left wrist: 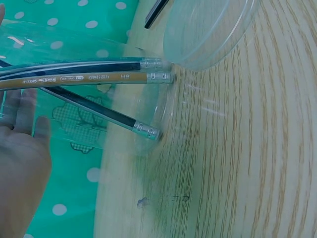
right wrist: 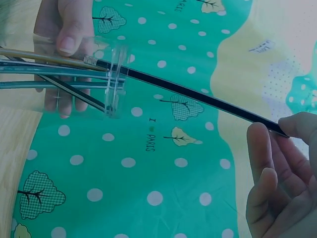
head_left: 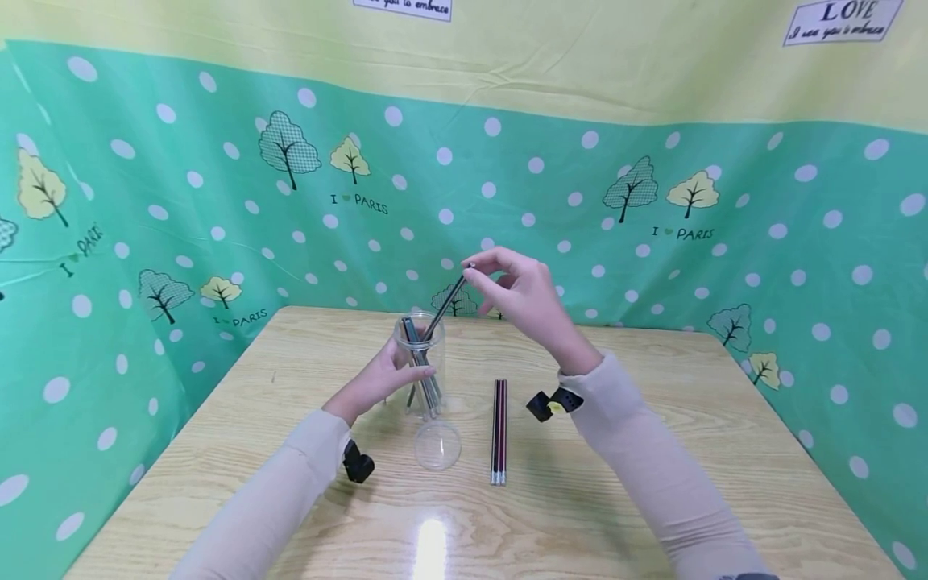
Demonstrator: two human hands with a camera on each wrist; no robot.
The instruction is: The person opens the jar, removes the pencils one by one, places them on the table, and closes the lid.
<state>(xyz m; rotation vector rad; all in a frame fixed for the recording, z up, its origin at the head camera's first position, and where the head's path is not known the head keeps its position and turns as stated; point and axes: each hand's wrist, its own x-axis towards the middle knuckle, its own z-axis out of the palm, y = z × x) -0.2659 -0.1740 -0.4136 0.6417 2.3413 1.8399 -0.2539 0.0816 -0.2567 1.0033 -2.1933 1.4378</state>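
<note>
My left hand [head_left: 379, 383] grips a clear plastic jar [right wrist: 118, 84] that stands upright on the table, thumb on the near side. Several pencils lean inside it with their eraser ends down, among them a brown pencil [left wrist: 104, 78] and blue-green pencils [right wrist: 74, 71]. Above and right of the jar, my right hand [head_left: 524, 296] pinches the upper end of a dark pencil [right wrist: 193, 95] between thumb and fingertips. That pencil slants down to the left, its metal eraser end just inside the jar's mouth.
A clear round lid [head_left: 437, 445] lies in front of the jar. To its right, a few dark and red striped pencils [head_left: 499, 431] lie side by side on the wooden table [head_left: 616, 499]. A green dotted curtain [head_left: 507, 177] hangs behind.
</note>
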